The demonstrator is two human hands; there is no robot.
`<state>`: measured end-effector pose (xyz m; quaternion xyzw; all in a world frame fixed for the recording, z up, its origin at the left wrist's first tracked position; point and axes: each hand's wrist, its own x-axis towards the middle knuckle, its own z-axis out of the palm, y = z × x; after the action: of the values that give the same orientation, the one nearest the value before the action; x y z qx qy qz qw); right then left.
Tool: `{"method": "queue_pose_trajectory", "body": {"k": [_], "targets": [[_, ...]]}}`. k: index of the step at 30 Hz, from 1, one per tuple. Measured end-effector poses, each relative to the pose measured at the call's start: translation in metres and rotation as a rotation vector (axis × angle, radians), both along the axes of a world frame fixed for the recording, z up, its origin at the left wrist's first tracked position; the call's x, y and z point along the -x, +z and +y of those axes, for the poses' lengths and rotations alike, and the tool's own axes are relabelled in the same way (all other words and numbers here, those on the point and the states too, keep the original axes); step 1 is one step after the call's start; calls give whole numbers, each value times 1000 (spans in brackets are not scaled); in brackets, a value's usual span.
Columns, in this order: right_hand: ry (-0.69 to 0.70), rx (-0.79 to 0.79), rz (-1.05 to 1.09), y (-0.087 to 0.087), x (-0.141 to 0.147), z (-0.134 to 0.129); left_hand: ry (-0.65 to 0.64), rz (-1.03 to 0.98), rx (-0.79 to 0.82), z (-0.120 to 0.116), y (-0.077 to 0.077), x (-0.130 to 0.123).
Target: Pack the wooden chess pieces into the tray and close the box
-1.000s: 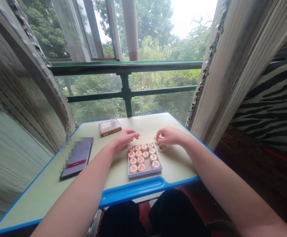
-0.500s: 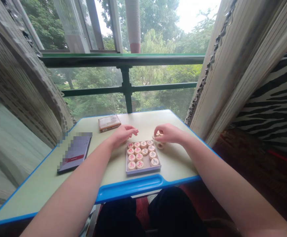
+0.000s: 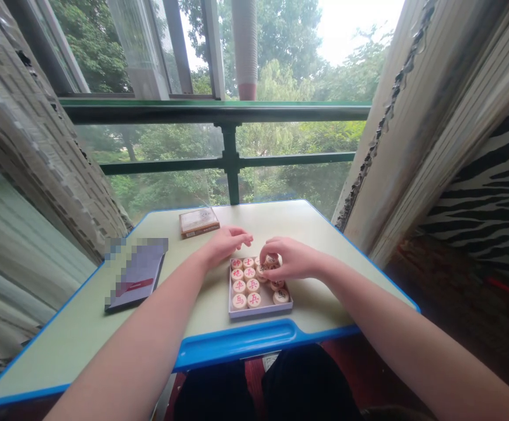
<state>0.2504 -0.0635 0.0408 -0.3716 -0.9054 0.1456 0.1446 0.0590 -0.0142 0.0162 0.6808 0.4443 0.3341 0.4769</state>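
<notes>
A shallow box (image 3: 260,314) holds round wooden xiangqi pieces with red and dark characters. Over its right half is my right hand (image 3: 287,258), thumb and forefinger closed around a xiangqi piece (image 3: 262,272) at the third column. That hand hides part of the right column and the spot beyond the box. Just past the box's far left corner hovers my left hand (image 3: 231,242), fingers loosely bent and apart, with nothing in them. Red pieces fill the two left columns, among them a red soldier piece (image 3: 253,300). A dark horse piece (image 3: 281,296) sits in the near right corner.
A flat brown-edged case (image 3: 198,222) lies at the table's far left. A dark phone or tablet (image 3: 138,280), partly pixelated, rests left of my left forearm. The pale table (image 3: 166,333) has a blue rim and a blue tray groove (image 3: 241,345) along the near edge.
My right hand has moved left from the loose pieces beside the box to above the box's right half. My left hand keeps about the same pose. The whole view has shifted slightly.
</notes>
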Motion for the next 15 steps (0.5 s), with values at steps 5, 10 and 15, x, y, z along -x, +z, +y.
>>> {"method": "queue_pose_trajectory", "body": {"k": [5,10,15], "targets": [[8,8,-18,-1,0,2,7,10,8,-2,3,-1],[3,29,-21,-2,0,3,13,9,8,-3,4,-1],[2,46,-22,-3,0,4,16,24,9,-3,4,0]]}}
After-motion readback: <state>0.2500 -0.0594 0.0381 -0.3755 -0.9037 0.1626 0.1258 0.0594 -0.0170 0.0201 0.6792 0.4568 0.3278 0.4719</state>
